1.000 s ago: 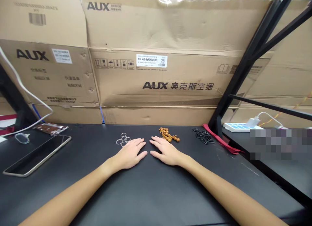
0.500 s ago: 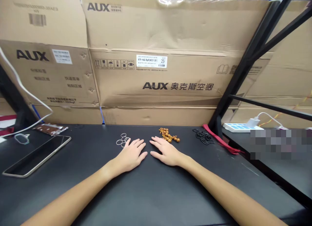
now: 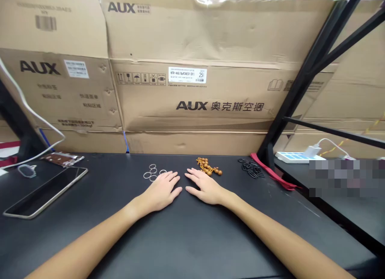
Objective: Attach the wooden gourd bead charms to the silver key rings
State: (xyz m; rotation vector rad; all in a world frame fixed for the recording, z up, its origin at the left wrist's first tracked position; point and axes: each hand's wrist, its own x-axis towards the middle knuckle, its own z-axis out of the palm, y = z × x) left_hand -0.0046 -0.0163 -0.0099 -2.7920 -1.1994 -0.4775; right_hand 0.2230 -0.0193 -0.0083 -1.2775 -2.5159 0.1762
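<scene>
My left hand lies palm down on the black tabletop, fingers stretched out and holding nothing. Just beyond its fingertips are several silver metal rings, one partly covered by the hand. My right hand also rests flat, its fingers apart and pointing towards the left hand, with a narrow gap between the two. Behind its knuckles is a cluster of brown wooden beads on cord, the near part hidden by the hand. Farther right lies a small pile of black oval links, untouched.
A phone lies at the left, near a brown packet and a white cable. Large cardboard boxes wall off the back. At right are a red strap, a black metal frame and a power strip.
The outer finger of my left hand has drawn back from the rings, so more of them shows. My right hand has stayed in place.
</scene>
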